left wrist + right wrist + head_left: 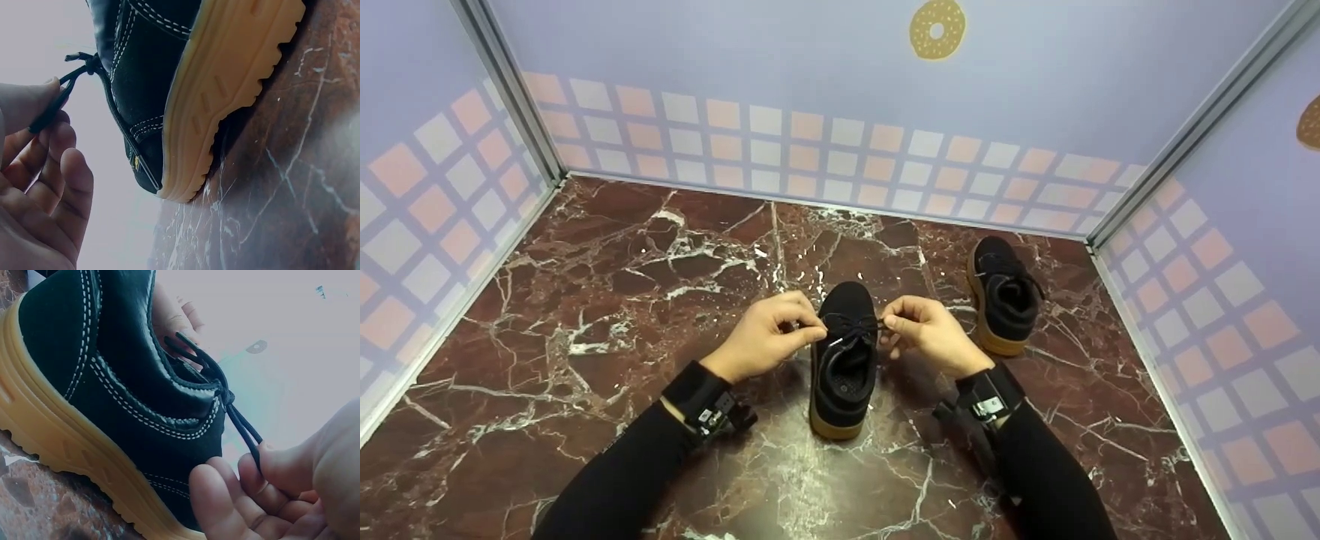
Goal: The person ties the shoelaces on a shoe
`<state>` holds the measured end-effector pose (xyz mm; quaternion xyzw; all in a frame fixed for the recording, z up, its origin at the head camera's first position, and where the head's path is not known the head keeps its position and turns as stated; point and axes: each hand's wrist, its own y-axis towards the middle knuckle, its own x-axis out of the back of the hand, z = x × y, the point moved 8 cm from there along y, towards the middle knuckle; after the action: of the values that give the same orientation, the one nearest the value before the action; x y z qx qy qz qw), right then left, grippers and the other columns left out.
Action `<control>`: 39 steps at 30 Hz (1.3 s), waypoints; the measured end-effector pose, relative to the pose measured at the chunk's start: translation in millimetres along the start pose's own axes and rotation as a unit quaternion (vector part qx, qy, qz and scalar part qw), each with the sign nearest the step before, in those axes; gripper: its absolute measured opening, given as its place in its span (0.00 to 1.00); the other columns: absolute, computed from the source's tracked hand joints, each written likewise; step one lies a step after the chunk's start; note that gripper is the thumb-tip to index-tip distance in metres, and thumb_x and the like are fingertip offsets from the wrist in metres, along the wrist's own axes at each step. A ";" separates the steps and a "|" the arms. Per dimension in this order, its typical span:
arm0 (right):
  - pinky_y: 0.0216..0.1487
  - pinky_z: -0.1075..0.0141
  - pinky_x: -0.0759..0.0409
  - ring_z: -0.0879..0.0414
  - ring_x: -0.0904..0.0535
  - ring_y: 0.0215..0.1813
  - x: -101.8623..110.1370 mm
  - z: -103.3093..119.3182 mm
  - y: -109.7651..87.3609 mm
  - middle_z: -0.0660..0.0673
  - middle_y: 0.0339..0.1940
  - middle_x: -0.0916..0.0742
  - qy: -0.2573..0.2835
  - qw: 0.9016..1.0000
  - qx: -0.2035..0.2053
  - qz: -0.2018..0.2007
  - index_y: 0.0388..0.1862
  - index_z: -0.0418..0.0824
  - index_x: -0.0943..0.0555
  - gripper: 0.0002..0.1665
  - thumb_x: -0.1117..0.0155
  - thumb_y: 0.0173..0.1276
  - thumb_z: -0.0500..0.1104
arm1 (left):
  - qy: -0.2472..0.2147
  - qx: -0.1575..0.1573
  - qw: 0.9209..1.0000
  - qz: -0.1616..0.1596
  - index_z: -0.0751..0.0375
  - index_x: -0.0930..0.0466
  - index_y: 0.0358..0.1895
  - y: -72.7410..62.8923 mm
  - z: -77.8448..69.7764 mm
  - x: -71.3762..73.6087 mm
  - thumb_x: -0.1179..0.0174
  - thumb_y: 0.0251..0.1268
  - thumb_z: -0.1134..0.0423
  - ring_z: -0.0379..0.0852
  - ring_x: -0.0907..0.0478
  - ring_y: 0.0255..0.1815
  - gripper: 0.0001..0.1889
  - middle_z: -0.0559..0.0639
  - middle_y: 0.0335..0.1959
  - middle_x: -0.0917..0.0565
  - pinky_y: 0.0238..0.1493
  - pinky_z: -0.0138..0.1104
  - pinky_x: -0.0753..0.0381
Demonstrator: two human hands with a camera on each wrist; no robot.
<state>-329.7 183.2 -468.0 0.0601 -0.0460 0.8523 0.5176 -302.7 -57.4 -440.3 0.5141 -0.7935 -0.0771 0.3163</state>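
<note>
A black shoe with white stitching and a tan gum sole stands upright on the floor between both hands, toe pointing away. Its black shoelace is knotted over the tongue, with loops out to the sides and loose ends lying toward the opening. On the shoe's left side, the left hand pinches one loop between thumb and fingers, as the left wrist view shows. Opposite it, the right hand pinches the other loop between thumb and forefinger, its remaining fingers half curled beside the shoe's side.
A second black shoe, also tan-soled, stands farther off to the right, near the corner. Dark red marbled floor lies all around. Lilac panels with pink and white squares enclose the back and both sides. Each wrist wears a strapped camera.
</note>
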 end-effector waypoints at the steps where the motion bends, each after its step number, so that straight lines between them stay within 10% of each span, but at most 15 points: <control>1: 0.34 0.61 0.10 0.48 0.13 0.34 0.6 0.3 0.5 0.31 0.38 0.13 -0.004 1.000 0.005 -0.006 0.52 0.20 0.21 0.14 0.37 0.85 0.34 | 0.003 0.002 1.000 0.007 0.52 0.04 0.42 -0.1 0.2 -0.6 0.25 0.73 0.64 0.43 0.20 0.39 0.02 0.43 0.40 0.13 0.42 0.35 0.20; 16: 0.26 0.67 0.16 0.53 0.15 0.32 22.6 2.6 2.5 0.42 0.35 0.13 0.031 0.988 0.015 -0.149 0.51 0.30 0.15 0.10 0.33 0.84 0.38 | -0.024 0.119 0.992 -0.024 0.63 0.08 0.48 15.1 19.8 6.3 0.32 0.82 0.58 0.53 0.18 0.34 0.11 0.52 0.37 0.11 0.37 0.33 0.19; 27: 0.25 0.68 0.19 0.55 0.17 0.29 34.6 -6.5 2.2 0.44 0.32 0.16 0.053 0.983 -0.003 -0.174 0.55 0.22 0.19 0.17 0.33 0.83 0.38 | -0.027 0.132 0.988 0.074 0.60 0.07 0.51 60.6 23.1 -21.1 0.29 0.80 0.55 0.47 0.14 0.36 0.11 0.48 0.38 0.09 0.38 0.32 0.16; 39: 0.25 0.69 0.21 0.55 0.17 0.29 40.1 -9.3 2.6 0.44 0.30 0.15 0.073 0.980 -0.010 -0.187 0.49 0.29 0.16 0.10 0.31 0.82 0.38 | -0.024 0.154 0.978 0.136 0.59 0.04 0.43 77.7 30.7 -39.7 0.28 0.78 0.53 0.39 0.20 0.26 0.12 0.46 0.30 0.10 0.29 0.29 0.22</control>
<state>-350.8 218.4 -471.3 -0.0002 -0.0046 0.7421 0.6703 -369.3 6.5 -446.5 0.4423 -0.8656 0.0775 0.2215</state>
